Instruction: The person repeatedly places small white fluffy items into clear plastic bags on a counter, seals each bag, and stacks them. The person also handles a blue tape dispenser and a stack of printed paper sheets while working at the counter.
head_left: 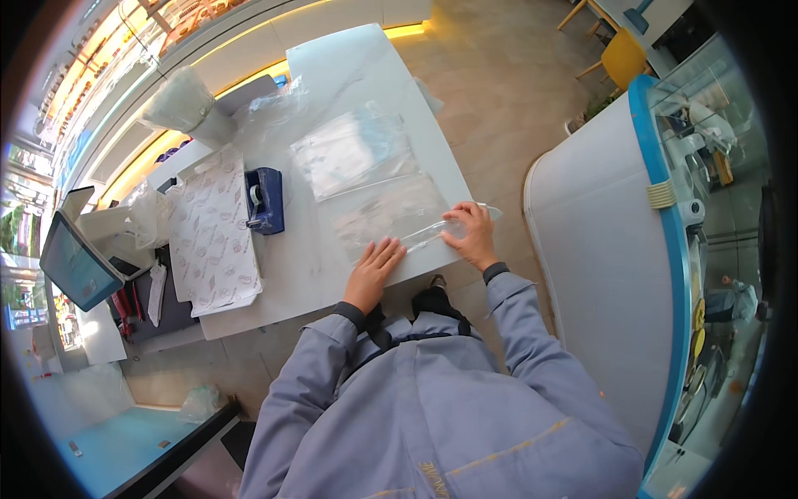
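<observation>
A clear plastic bag [384, 209] lies flat near the front right edge of the white table. Its near edge is folded or rolled into a narrow strip that runs between my hands. My left hand [374, 270] rests on the near end of this strip, fingers stretched out and pressing it to the tabletop. At the table's right edge my right hand [472, 236] has its thumb and fingers curled in a pinch on the other end of the strip. Just beyond lies a flat stack of clear plastic bags [351, 156], whitish with glare.
Left of the bags stand a blue tape dispenser [266, 202] and a stack of printed paper sheets [214, 241]. A monitor [79, 262] is farther left. At the back left is a plastic-lined bin [187, 108]. A white counter with a blue rim [657, 233] stands to the right.
</observation>
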`<action>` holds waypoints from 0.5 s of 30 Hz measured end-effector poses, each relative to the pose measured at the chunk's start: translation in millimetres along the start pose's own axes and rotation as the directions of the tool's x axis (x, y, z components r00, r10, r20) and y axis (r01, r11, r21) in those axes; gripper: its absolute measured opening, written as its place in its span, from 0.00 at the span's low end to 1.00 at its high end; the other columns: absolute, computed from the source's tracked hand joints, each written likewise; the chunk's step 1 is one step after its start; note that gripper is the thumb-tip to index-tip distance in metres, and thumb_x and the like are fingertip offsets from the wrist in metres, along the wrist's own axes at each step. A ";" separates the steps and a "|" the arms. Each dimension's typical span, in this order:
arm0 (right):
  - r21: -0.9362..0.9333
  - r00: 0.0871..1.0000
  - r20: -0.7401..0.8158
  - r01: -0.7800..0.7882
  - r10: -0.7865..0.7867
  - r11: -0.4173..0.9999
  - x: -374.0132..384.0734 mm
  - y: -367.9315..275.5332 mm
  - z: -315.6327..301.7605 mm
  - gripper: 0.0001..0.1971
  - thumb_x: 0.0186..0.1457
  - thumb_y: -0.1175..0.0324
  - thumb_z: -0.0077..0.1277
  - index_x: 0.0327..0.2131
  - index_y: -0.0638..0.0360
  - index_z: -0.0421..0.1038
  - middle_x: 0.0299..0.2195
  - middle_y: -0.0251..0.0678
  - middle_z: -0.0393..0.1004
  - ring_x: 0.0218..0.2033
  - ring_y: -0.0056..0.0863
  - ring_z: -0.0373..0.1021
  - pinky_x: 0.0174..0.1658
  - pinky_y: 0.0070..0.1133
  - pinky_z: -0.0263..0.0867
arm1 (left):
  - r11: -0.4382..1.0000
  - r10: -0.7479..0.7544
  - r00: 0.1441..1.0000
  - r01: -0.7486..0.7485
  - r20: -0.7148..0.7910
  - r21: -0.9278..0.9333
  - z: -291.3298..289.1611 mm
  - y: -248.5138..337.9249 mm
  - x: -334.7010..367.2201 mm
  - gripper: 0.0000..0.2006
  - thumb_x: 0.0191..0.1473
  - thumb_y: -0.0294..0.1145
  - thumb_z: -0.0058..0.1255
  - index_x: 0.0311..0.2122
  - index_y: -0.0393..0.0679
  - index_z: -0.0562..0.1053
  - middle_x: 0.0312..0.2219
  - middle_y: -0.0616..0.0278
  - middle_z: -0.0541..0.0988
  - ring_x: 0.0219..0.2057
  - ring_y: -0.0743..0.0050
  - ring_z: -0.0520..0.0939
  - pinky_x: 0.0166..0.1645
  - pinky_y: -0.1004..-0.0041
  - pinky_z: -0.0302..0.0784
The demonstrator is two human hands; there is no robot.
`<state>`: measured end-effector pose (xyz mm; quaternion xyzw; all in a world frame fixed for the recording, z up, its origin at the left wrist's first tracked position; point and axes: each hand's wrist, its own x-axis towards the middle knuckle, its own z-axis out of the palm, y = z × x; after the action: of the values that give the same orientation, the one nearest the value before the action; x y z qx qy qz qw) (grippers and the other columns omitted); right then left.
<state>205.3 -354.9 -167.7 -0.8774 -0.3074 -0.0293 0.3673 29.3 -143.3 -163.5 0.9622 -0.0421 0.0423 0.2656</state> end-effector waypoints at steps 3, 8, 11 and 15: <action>0.068 1.000 0.014 0.010 -0.011 0.998 2.6 7.7 -1.5 0.13 0.40 0.66 0.62 0.35 0.47 0.80 0.41 0.28 0.71 0.46 0.35 0.65 0.51 0.31 0.62 | 1.000 0.010 1.000 -0.010 -0.012 -0.002 2.1 -2.8 -0.9 0.36 0.47 0.13 0.41 0.64 0.50 0.64 0.65 0.62 0.63 0.67 0.62 0.60 0.71 0.58 0.52; 0.164 0.997 0.071 0.009 -0.020 0.986 5.0 26.5 -4.5 0.13 0.43 0.72 0.57 0.36 0.50 0.81 0.39 0.31 0.73 0.45 0.36 0.65 0.52 0.29 0.63 | 1.000 0.020 1.000 -0.021 -0.017 -0.009 2.4 -3.4 0.6 0.32 0.52 0.17 0.39 0.64 0.51 0.64 0.64 0.60 0.64 0.66 0.59 0.62 0.71 0.57 0.52; 0.211 0.997 0.069 -0.049 0.035 0.976 5.9 29.5 -6.2 0.14 0.45 0.75 0.54 0.37 0.52 0.80 0.40 0.32 0.74 0.45 0.37 0.66 0.52 0.31 0.63 | 1.000 0.019 1.000 -0.019 -0.018 -0.001 3.8 -3.2 1.1 0.32 0.52 0.16 0.39 0.64 0.50 0.64 0.64 0.60 0.64 0.66 0.59 0.62 0.71 0.57 0.52; 0.010 0.996 -0.085 0.006 -0.005 1.000 10.2 14.6 -7.9 0.17 0.46 0.78 0.50 0.42 0.55 0.78 0.41 0.35 0.74 0.46 0.39 0.67 0.51 0.32 0.64 | 0.999 0.028 0.999 -0.028 -0.037 0.019 5.4 -6.6 1.0 0.34 0.50 0.15 0.40 0.64 0.50 0.64 0.64 0.60 0.65 0.66 0.59 0.62 0.70 0.57 0.52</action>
<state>223.1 -362.7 -168.3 -0.8725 -0.2943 -0.0659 0.3846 31.3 -140.5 -171.4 0.9630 -0.0502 0.0642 0.2570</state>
